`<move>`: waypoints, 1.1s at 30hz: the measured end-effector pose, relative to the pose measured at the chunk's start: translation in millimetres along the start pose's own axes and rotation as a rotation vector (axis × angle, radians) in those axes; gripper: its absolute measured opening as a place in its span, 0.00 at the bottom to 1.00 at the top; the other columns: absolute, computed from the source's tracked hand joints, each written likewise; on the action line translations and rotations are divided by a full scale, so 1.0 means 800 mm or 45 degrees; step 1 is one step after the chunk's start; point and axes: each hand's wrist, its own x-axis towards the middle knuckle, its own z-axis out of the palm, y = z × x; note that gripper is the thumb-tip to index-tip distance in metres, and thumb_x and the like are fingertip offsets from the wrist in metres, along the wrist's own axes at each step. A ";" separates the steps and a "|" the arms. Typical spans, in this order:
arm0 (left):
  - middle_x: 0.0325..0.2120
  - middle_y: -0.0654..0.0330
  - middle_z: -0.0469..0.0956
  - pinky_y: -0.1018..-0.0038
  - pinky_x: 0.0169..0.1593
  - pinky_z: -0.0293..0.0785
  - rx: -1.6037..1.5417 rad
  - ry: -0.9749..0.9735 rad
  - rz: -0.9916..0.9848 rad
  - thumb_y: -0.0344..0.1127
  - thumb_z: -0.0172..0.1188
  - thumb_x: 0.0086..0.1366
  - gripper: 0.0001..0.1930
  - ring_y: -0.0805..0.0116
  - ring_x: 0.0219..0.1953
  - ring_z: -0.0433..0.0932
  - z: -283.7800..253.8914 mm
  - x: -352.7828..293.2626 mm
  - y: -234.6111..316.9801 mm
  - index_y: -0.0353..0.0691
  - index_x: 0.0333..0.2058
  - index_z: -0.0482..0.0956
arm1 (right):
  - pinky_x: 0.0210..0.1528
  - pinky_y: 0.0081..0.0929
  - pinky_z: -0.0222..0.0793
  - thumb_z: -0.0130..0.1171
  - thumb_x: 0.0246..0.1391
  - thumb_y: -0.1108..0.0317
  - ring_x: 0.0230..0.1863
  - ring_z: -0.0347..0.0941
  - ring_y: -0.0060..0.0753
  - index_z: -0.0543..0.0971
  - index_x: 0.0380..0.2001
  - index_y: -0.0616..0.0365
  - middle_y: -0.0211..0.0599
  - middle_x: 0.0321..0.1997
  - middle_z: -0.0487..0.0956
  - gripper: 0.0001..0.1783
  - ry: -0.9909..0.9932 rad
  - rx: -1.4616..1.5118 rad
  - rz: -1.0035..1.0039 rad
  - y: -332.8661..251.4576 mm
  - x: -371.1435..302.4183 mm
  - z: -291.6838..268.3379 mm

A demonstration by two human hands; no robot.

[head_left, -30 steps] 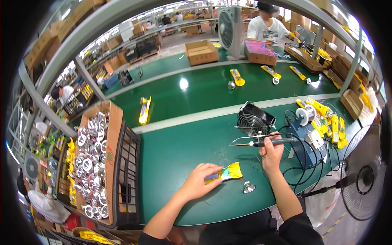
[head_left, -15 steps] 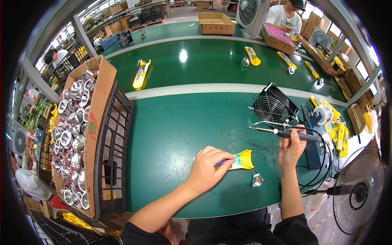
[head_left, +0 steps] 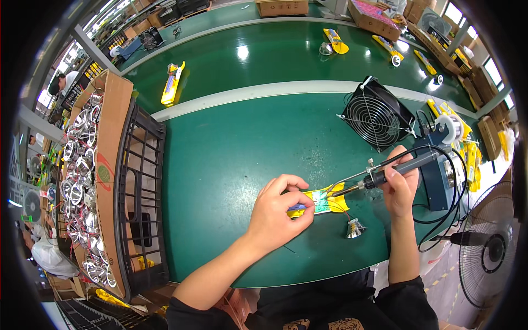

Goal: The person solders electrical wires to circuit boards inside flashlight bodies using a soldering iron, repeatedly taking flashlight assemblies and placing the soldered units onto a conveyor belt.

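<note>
My left hand (head_left: 278, 212) is closed on the left end of a yellow plastic housing (head_left: 339, 205) lying on the green bench. Something blue shows between its thumb and fingers. A green circuit board (head_left: 320, 202) sits in the housing. Thin wires run from there to a silver reflector lamp (head_left: 355, 228) on the bench. In my right hand (head_left: 400, 186) is a soldering iron (head_left: 378, 178) with a thin solder feed tube alongside. Its tip points down-left, at the right side of the board; whether it touches cannot be seen.
A black fan (head_left: 378, 115) stands beyond the iron, left of a blue soldering station (head_left: 437, 184) with a solder reel (head_left: 452, 129). Cables loop beside my right wrist. At left, a black crate (head_left: 144, 220) adjoins a carton (head_left: 113, 181) of reflectors. Yellow housings (head_left: 174, 83) lie on the conveyor.
My right hand has brought the soldering iron down and left to the circuit board. The left hand's fingers have shifted back, uncovering more of the board. The whole view has tilted downward.
</note>
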 end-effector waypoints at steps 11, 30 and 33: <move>0.29 0.61 0.72 0.77 0.32 0.69 0.040 0.001 -0.056 0.27 0.61 0.41 0.03 0.68 0.31 0.71 0.002 0.005 0.005 0.38 0.20 0.77 | 0.13 0.10 0.48 0.51 0.38 0.72 0.11 0.54 0.11 0.65 0.20 0.62 0.26 0.14 0.63 0.06 -0.145 -0.137 0.121 -0.007 -0.002 0.004; 0.29 0.59 0.72 0.77 0.33 0.71 0.024 -0.030 -0.142 0.27 0.61 0.41 0.03 0.69 0.31 0.72 0.002 0.008 0.008 0.37 0.19 0.77 | 0.14 0.11 0.49 0.51 0.38 0.73 0.13 0.55 0.11 0.65 0.23 0.63 0.27 0.16 0.65 0.08 -0.184 -0.147 0.178 -0.008 -0.001 0.005; 0.29 0.60 0.72 0.78 0.33 0.71 0.027 -0.031 -0.136 0.27 0.61 0.41 0.03 0.70 0.30 0.72 0.002 0.008 0.008 0.37 0.19 0.77 | 0.14 0.11 0.49 0.51 0.38 0.73 0.13 0.56 0.11 0.65 0.23 0.63 0.27 0.16 0.65 0.08 -0.184 -0.145 0.191 -0.008 -0.001 0.004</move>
